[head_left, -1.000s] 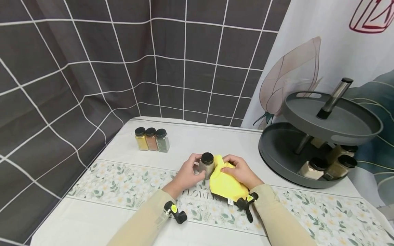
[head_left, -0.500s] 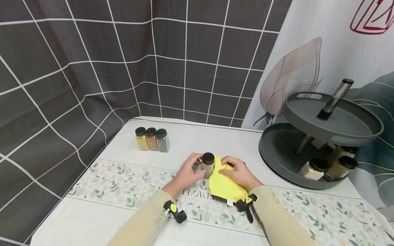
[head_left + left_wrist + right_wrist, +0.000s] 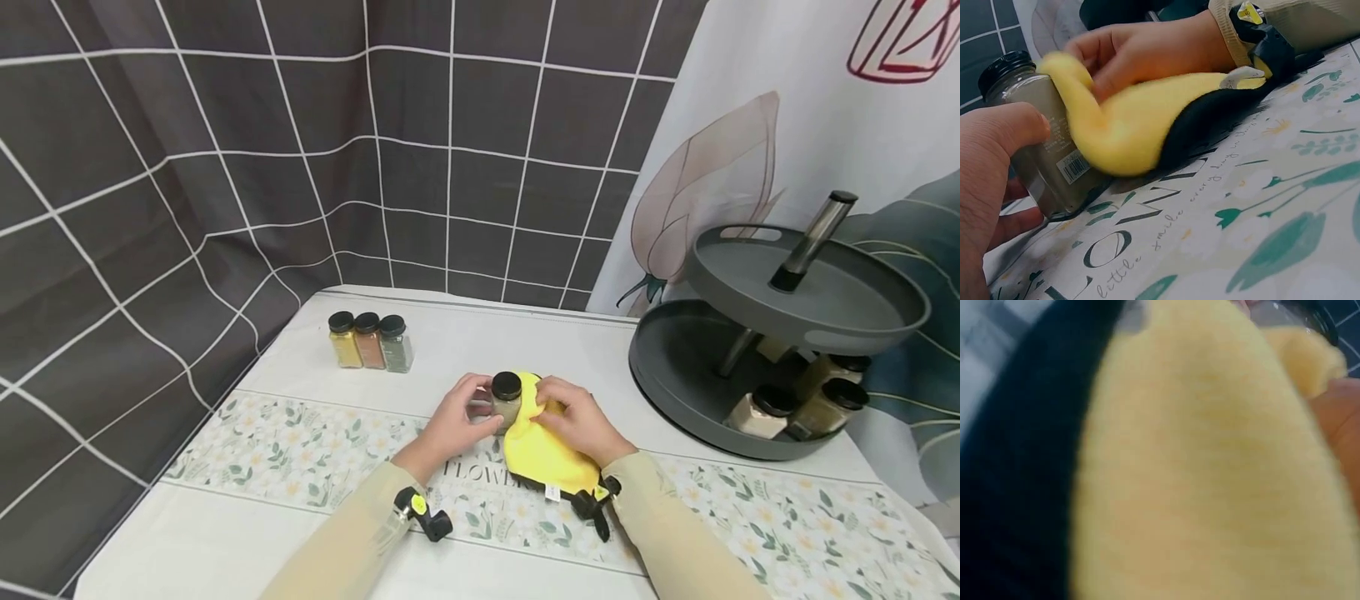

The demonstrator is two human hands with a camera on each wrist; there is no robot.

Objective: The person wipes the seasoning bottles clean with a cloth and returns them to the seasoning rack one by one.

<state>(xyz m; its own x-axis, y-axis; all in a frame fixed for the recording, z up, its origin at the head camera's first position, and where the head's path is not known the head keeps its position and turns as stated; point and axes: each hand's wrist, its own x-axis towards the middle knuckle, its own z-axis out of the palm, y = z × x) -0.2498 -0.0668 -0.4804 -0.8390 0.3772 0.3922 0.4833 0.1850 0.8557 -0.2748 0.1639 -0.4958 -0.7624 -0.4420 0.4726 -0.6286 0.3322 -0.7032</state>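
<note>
In the head view, my left hand (image 3: 453, 425) grips a square glass spice jar (image 3: 506, 407) with a black lid and grey-brown powder inside. The left wrist view shows the thumb across this jar (image 3: 1054, 144), just beside a barcode label, and fingers behind it; the jar tilts there. My right hand (image 3: 581, 421) pinches a cleaning cloth (image 3: 551, 457), yellow on one face and black on the other. A bunched fold of the cloth (image 3: 1079, 87) lies against the jar's right side, near the shoulder. Yellow fabric (image 3: 1204, 462) fills most of the right wrist view, blurred, hiding most of that hand.
Three spice jars (image 3: 369, 342) with black lids stand in a row at the back left. On the right is a two-tier grey round rack (image 3: 810, 308); its lower tray holds several jars (image 3: 761, 411). A floral runner (image 3: 300, 450) crosses the white table.
The cloth's bunched top dips slightly along the jar's side, then rises again, with the right fingers shifting a little left. The jar and left hand stay nearly in place.
</note>
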